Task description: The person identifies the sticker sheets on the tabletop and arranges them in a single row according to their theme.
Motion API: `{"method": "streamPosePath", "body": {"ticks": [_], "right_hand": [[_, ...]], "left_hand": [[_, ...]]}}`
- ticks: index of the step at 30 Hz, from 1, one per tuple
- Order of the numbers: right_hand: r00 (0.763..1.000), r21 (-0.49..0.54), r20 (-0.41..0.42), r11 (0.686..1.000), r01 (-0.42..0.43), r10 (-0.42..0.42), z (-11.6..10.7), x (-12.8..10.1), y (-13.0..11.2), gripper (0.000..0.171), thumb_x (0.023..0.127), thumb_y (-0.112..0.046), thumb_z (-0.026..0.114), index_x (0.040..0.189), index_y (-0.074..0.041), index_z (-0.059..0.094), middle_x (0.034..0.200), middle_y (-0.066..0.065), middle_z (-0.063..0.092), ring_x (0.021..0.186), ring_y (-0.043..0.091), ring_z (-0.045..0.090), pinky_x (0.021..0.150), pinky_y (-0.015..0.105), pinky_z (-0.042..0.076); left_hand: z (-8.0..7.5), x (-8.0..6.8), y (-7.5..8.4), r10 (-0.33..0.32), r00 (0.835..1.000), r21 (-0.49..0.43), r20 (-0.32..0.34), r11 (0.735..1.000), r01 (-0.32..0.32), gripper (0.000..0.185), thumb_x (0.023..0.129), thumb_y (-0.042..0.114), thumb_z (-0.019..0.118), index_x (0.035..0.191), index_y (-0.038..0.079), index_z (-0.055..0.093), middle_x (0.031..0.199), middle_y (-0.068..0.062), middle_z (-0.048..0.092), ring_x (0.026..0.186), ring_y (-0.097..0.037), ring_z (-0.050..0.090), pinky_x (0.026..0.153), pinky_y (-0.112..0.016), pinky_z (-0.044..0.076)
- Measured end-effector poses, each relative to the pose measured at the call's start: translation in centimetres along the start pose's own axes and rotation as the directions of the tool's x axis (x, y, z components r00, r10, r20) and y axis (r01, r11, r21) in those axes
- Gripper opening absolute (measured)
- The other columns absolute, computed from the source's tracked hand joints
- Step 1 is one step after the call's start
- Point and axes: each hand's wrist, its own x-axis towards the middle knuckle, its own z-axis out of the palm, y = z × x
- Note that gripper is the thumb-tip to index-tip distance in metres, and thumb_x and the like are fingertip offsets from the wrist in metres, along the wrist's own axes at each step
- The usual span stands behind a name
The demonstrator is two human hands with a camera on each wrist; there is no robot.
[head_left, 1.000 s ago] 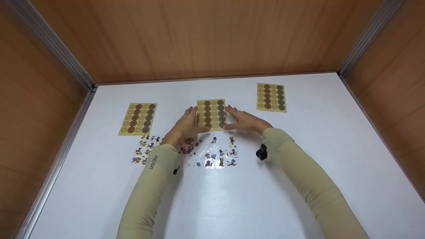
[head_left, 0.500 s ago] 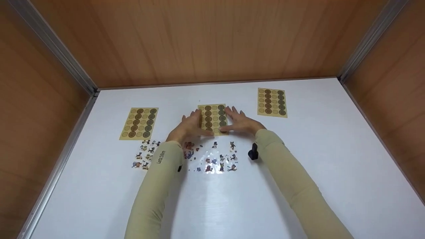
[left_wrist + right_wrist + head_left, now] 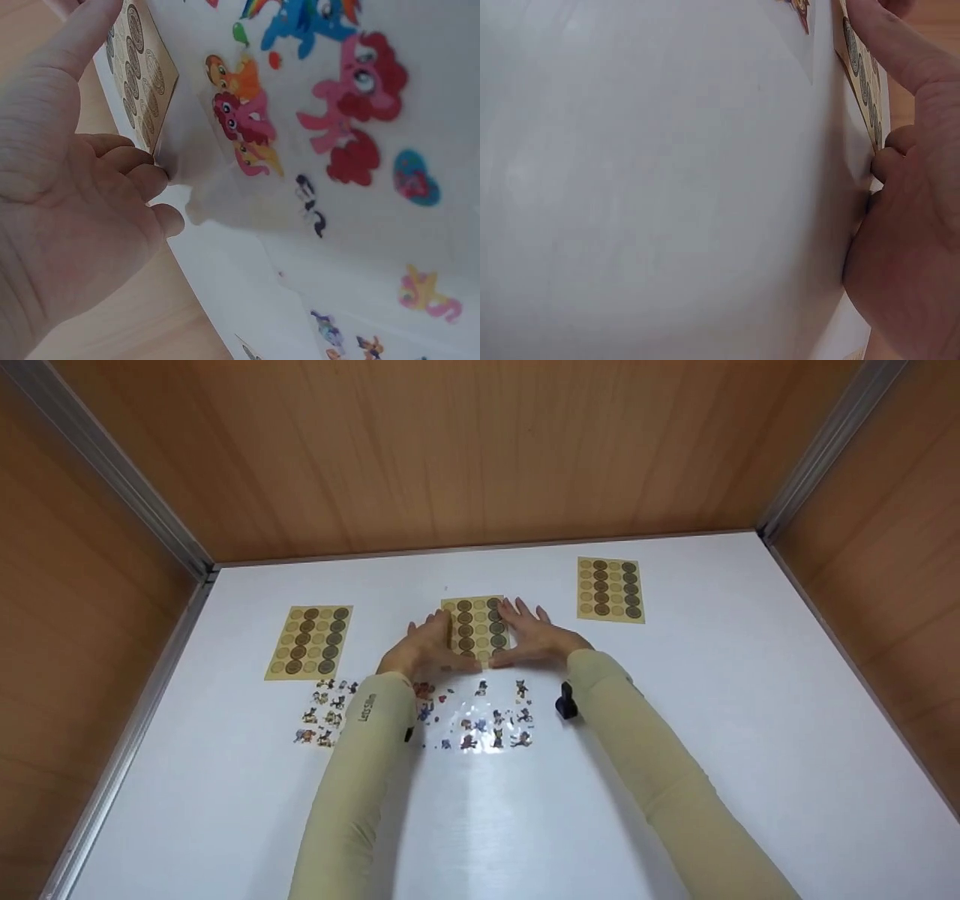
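A tan sheet of round stickers [image 3: 474, 626], in light, brown and dark columns, lies flat at the table's middle. My left hand [image 3: 426, 649] spans its left side, fingers straight along that edge and thumb at the near edge. From the right, my right hand [image 3: 536, 639] mirrors this, its fingertips at the far right corner. Both thumbs almost meet at the near edge. In the left wrist view, the fingers [image 3: 139, 169] stand beside the sheet's corner. The right wrist view shows the thumb [image 3: 900, 49] over the sheet's edge [image 3: 862, 75].
Matching sticker sheets lie at the left [image 3: 309, 643] and far right [image 3: 610, 590]. Nearer me are clear sheets with cartoon stickers [image 3: 499, 720], partly behind my left sleeve [image 3: 382, 720]; pony stickers [image 3: 360, 112] show in the left wrist view. Wooden walls [image 3: 480, 450] enclose the white table [image 3: 480, 825].
My right hand has shifted left, its fingers now overlapping the middle sheet's right edge. The two thumbs have come closer together along the near edge. The other sheets stay put.
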Motion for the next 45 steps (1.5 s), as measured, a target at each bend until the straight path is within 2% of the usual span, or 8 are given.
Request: {"method": "streamPosePath", "body": {"ticks": [3,9,17,20,28,35,41,45], "right_hand": [[1.0,-0.012,-0.003,1.0,-0.007,0.007,-0.2,0.2,0.1,0.119,0.084,-0.066,0.07,0.163,-0.008,0.001,0.169,0.01,-0.009,0.153,0.026,-0.016,0.122,0.045,-0.014],[1.0,-0.055,-0.017,0.998,0.012,-0.013,-0.1,0.6,0.4,0.107,0.091,-0.064,0.062,0.163,-0.008,0.006,0.17,0.009,-0.004,0.154,0.03,-0.011,0.122,0.05,-0.012],[1.0,-0.061,0.006,0.998,0.01,-0.01,-0.3,0.7,0.3,0.114,0.087,-0.065,0.067,0.163,-0.011,0.001,0.167,0.015,-0.014,0.153,0.027,-0.016,0.122,0.047,-0.013],[1.0,-0.076,-0.001,0.997,-0.003,0.003,-0.4,0.7,0.1,0.115,0.086,-0.065,0.069,0.164,-0.011,0.003,0.168,0.012,-0.012,0.153,0.026,-0.016,0.122,0.045,-0.013],[1.0,-0.083,-0.006,0.997,0.002,-0.002,-0.3,0.8,0.0,0.114,0.085,-0.066,0.069,0.164,-0.011,0.007,0.169,0.01,-0.008,0.154,0.027,-0.014,0.122,0.046,-0.012],[1.0,-0.084,-0.01,0.996,0.006,-0.006,-0.1,0.7,0.2,0.112,0.086,-0.066,0.068,0.164,-0.012,0.009,0.169,0.01,-0.008,0.154,0.027,-0.014,0.122,0.047,-0.012],[1.0,-0.069,-0.011,0.998,0.008,-0.009,-0.1,0.6,0.1,0.11,0.087,-0.064,0.068,0.164,-0.013,0.009,0.169,0.011,-0.008,0.154,0.028,-0.014,0.122,0.048,-0.013],[1.0,-0.079,-0.017,0.997,0.01,-0.012,0.0,0.7,0.2,0.11,0.087,-0.065,0.067,0.164,-0.013,0.009,0.169,0.011,-0.007,0.154,0.028,-0.014,0.122,0.048,-0.012]], "left_hand": [[-0.2,0.4,0.2,0.031,1.0,0.027,-0.003,0.999,-0.031,0.119,0.07,0.042,0.092,0.161,0.011,0.022,0.166,-0.013,0.023,0.154,-0.031,0.012,0.124,-0.048,-0.005],[-0.3,1.2,0.3,0.033,0.999,0.079,-0.006,0.996,-0.033,0.118,0.072,0.039,0.093,0.161,0.007,0.022,0.167,-0.017,0.017,0.155,-0.032,0.009,0.124,-0.047,-0.001],[-0.6,2.1,0.2,-0.011,1.0,0.091,-0.02,0.996,0.013,0.12,0.075,0.044,0.089,0.162,0.007,0.016,0.168,-0.017,0.013,0.155,-0.032,0.008,0.124,-0.048,0.001],[-0.7,2.2,0.3,0.004,1.0,0.119,-0.018,0.993,-0.002,0.12,0.074,0.047,0.089,0.162,0.006,0.017,0.167,-0.018,0.016,0.154,-0.033,0.011,0.125,-0.048,0.002],[-0.5,2.3,0.4,-0.023,0.999,0.144,-0.038,0.989,0.028,0.128,0.067,0.051,0.092,0.162,0.007,0.018,0.167,-0.017,0.019,0.152,-0.04,0.015,0.124,-0.051,0.01],[-0.3,1.9,0.4,-0.005,0.999,0.154,-0.039,0.988,0.011,0.128,0.07,0.051,0.091,0.162,0.004,0.014,0.167,-0.02,0.015,0.153,-0.039,0.014,0.124,-0.051,0.011],[-0.3,1.9,0.5,0.017,0.999,0.193,-0.045,0.981,-0.008,0.125,0.071,0.052,0.09,0.16,0.002,0.019,0.163,-0.021,0.026,0.15,-0.039,0.023,0.123,-0.052,0.016],[-0.3,1.9,0.4,0.006,0.999,0.183,-0.048,0.983,0.003,0.125,0.071,0.052,0.09,0.161,0.004,0.019,0.163,-0.022,0.025,0.15,-0.042,0.023,0.123,-0.053,0.018]]}}
